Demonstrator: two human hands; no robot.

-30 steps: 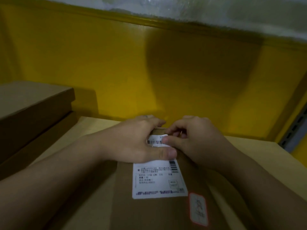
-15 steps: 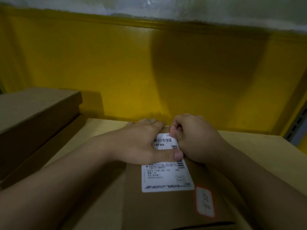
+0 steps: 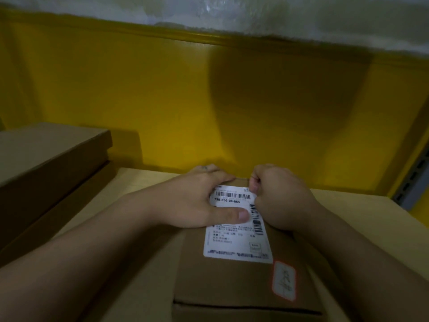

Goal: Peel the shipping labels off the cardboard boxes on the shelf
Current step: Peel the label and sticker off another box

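Observation:
A brown cardboard box [image 3: 222,282] lies on the shelf in front of me, with a white shipping label [image 3: 236,242] stuck on its top. My left hand [image 3: 197,201] lies flat across the box's far left part, thumb pressing on the label. My right hand [image 3: 278,196] is curled at the label's far right corner, its fingertips pinching that corner. A small white sticker with a red border [image 3: 284,281] sits near the box's right edge.
Two flat cardboard boxes [image 3: 46,163] are stacked at the left. The pale wooden shelf board [image 3: 371,217] runs under everything. A yellow wall [image 3: 209,101] closes the back, and a grey slotted shelf upright [image 3: 413,182] stands at the right.
More of the label's far end with the barcode now shows between my hands. My right hand has curled tighter at the far right corner. The view has shifted a little.

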